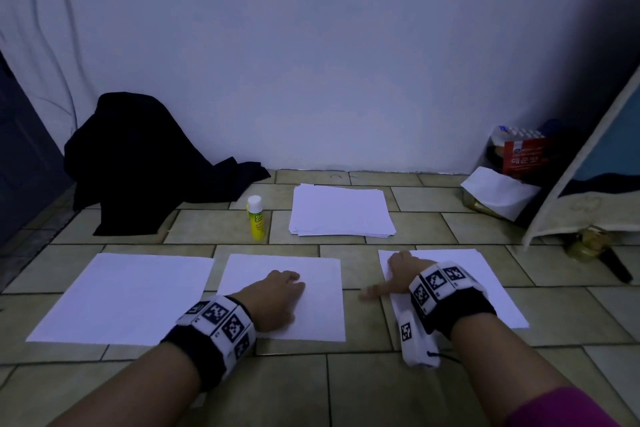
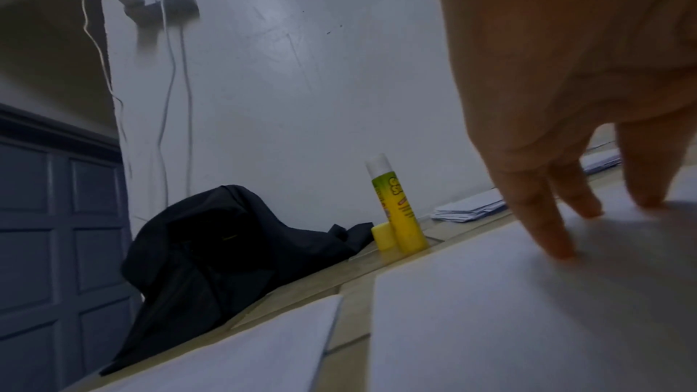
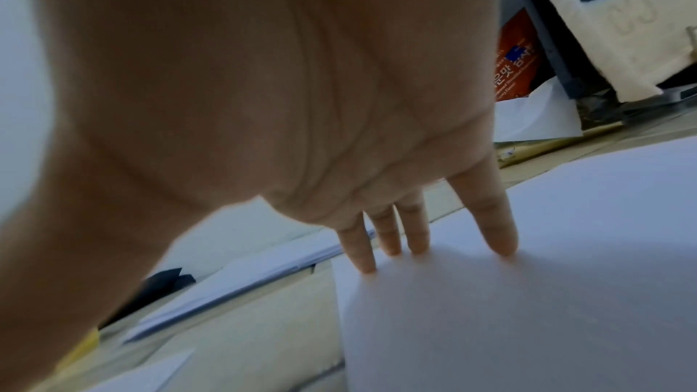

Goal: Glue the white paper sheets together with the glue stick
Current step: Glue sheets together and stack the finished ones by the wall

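Note:
Three white paper sheets lie in a row on the tiled floor: a left sheet [image 1: 121, 298], a middle sheet [image 1: 311, 315] and a right sheet [image 1: 498, 291]. My left hand [image 1: 277, 298] rests on the middle sheet [image 2: 490, 324], its straight fingertips [image 2: 562, 252] touching the paper. My right hand [image 1: 398, 270] presses the right sheet [image 3: 528, 309] near its far left corner with straight fingers [image 3: 501, 237], thumb stretched out to the left. A yellow glue stick [image 1: 255, 218] stands upright beyond the sheets; in the left wrist view the glue stick [image 2: 399, 207] has a small yellow cap [image 2: 382, 236] beside it.
A stack of white paper [image 1: 341, 211] lies near the wall. A black cloth heap [image 1: 145, 163] sits at the back left. Packets and a white bag [image 1: 502, 194] crowd the right corner beside a leaning panel [image 1: 588, 166]. A dark door [image 2: 56, 234] stands at left.

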Motion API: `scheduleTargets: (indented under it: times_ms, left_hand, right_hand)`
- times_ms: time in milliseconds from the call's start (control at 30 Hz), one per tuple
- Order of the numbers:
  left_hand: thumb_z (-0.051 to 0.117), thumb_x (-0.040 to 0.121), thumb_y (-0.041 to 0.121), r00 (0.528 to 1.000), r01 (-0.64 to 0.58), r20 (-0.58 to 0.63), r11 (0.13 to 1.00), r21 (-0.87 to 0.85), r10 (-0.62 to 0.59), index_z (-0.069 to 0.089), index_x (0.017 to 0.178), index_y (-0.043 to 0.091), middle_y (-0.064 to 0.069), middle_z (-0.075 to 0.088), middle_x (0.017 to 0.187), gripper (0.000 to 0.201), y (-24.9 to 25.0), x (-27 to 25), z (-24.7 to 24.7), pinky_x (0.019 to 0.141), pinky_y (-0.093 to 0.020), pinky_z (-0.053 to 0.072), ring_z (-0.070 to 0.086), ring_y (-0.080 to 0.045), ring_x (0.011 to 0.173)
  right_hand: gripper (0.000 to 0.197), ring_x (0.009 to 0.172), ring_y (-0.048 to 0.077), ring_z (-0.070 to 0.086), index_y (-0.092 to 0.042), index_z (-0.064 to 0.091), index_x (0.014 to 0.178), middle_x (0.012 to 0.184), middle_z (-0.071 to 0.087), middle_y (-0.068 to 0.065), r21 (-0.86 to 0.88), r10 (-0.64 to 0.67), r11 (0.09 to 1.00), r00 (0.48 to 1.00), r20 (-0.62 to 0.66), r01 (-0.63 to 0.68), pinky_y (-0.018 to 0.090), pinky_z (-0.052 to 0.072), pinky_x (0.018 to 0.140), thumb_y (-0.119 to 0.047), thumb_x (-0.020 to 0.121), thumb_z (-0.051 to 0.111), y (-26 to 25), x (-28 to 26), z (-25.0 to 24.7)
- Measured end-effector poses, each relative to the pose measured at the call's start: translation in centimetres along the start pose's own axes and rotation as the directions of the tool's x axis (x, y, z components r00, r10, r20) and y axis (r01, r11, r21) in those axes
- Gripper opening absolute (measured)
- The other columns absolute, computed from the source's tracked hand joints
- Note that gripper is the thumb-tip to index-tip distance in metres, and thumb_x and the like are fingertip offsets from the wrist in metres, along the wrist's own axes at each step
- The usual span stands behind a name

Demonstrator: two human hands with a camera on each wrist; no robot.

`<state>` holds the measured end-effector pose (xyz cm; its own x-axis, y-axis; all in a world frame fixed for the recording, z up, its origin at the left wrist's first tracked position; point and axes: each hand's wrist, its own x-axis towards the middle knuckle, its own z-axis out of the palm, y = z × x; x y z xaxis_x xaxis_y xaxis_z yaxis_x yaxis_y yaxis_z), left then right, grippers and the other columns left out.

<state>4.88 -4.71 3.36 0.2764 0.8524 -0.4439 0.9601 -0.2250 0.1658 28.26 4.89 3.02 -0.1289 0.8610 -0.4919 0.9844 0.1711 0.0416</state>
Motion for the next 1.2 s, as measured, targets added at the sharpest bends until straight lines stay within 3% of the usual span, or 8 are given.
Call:
scheduleTargets:
  times_ms: [133, 233, 333, 767, 933, 1067, 1133, 1200]
  left_hand:
    - [0.050, 0.093, 0.005, 0.999, -0.048, -0.009, 0.996, 0.073, 0.048, 0.024, 0.150, 0.009, -0.004, 0.011, 0.161, 0.062, -0.6, -0.4, 0.2, 0.114, -0.038, 0.028, 0.015, -0.023, 0.144]
    - [0.054, 0.092, 0.008, 0.998, -0.048, -0.044, 0.996, 0.080, 0.052, 0.024, 0.151, 0.015, -0.003, 0.006, 0.161, 0.066, -0.9, -0.4, 0.4, 0.113, -0.038, 0.032, 0.011, -0.022, 0.146]
    - [0.057, 0.093, 0.016, 0.998, -0.035, -0.040, 0.995, 0.093, 0.039, 0.020, 0.153, 0.021, -0.005, 0.000, 0.160, 0.071, -1.4, -0.3, 0.6, 0.113, -0.037, 0.031, 0.006, -0.023, 0.147]
    - [0.052, 0.098, 0.024, 0.999, -0.037, 0.007, 0.997, 0.072, 0.037, 0.012, 0.154, 0.020, -0.007, -0.004, 0.162, 0.069, -2.1, 0.1, 1.3, 0.118, -0.037, 0.016, 0.002, -0.024, 0.148]
    - [0.052, 0.097, 0.028, 0.999, -0.035, 0.014, 0.998, 0.051, 0.034, 0.019, 0.153, 0.015, -0.007, 0.000, 0.161, 0.066, -2.2, -0.2, 0.8, 0.117, -0.037, 0.019, 0.006, -0.025, 0.147]
    - [0.058, 0.092, 0.029, 0.999, -0.034, -0.033, 0.999, -0.029, 0.034, 0.010, 0.154, 0.014, -0.004, 0.014, 0.159, 0.080, -2.7, 0.1, 1.0, 0.115, -0.035, 0.025, 0.018, -0.021, 0.143]
    - [0.060, 0.088, 0.032, 0.997, -0.043, -0.058, 0.999, -0.003, 0.043, 0.019, 0.151, 0.020, -0.003, 0.020, 0.155, 0.076, -2.5, 0.3, 1.1, 0.110, -0.038, 0.033, 0.023, -0.022, 0.138]
    - [0.060, 0.087, 0.039, 0.997, -0.025, -0.067, 0.998, 0.049, 0.028, 0.025, 0.147, 0.024, -0.006, 0.025, 0.149, 0.071, -2.0, 0.5, 1.2, 0.104, -0.043, 0.039, 0.027, -0.026, 0.133]
  right_hand:
    - [0.064, 0.063, 0.013, 0.043, -0.015, 0.037, 0.063, 0.069, 0.043, 0.001, 0.225, 0.013, 0.974, 1.000, -0.014, -0.009, 0.024, 0.031, 0.057, -0.076, 0.072, 0.055, 0.4, 0.3, -2.0]
    - [0.058, 0.095, 0.021, 0.058, -0.008, 0.059, 0.095, 0.097, 0.060, 0.008, 0.425, 0.002, 0.900, 0.973, -0.230, 0.098, 0.029, 0.044, 0.077, -0.063, 0.076, 0.064, -0.7, 0.4, -3.3]
    - [0.057, 0.118, 0.018, 0.052, -0.010, 0.056, 0.124, 0.128, 0.057, 0.004, 0.526, -0.111, 0.802, 0.936, -0.335, 0.283, 0.028, 0.039, 0.096, -0.047, 0.082, 0.069, -4.2, 0.2, -4.6]
    - [0.048, 0.109, 0.021, 0.057, -0.012, 0.054, 0.126, 0.121, 0.062, 0.007, 0.459, -0.374, 0.738, 0.866, -0.333, 0.495, 0.023, 0.038, 0.078, -0.024, 0.083, 0.071, -18.1, 5.5, -6.7]
    - [0.020, 0.088, 0.024, 0.055, -0.012, 0.056, 0.077, 0.086, 0.060, 0.009, 0.382, -0.373, 0.776, 0.853, -0.365, 0.502, 0.027, 0.037, 0.061, -0.027, 0.087, 0.064, -19.0, 6.1, -6.8]
    - [0.042, 0.081, 0.019, 0.057, -0.014, 0.054, 0.132, 0.109, 0.060, 0.009, 0.565, -0.357, 0.659, 0.867, -0.347, 0.497, 0.019, 0.044, 0.065, -0.027, 0.093, 0.058, -17.6, 5.3, -6.9]
    - [0.048, 0.063, 0.012, 0.052, -0.024, 0.044, 0.141, 0.100, 0.056, 0.003, 0.700, -0.403, 0.538, 0.873, -0.276, 0.470, 0.012, 0.044, 0.052, -0.020, 0.095, 0.056, -16.1, 4.3, -7.1]
    - [0.057, 0.060, 0.011, 0.052, -0.028, 0.039, 0.143, 0.095, 0.058, 0.002, 0.673, -0.411, 0.596, 0.886, -0.214, 0.439, 0.016, 0.046, 0.052, -0.017, 0.091, 0.060, -14.1, 3.6, -7.6]
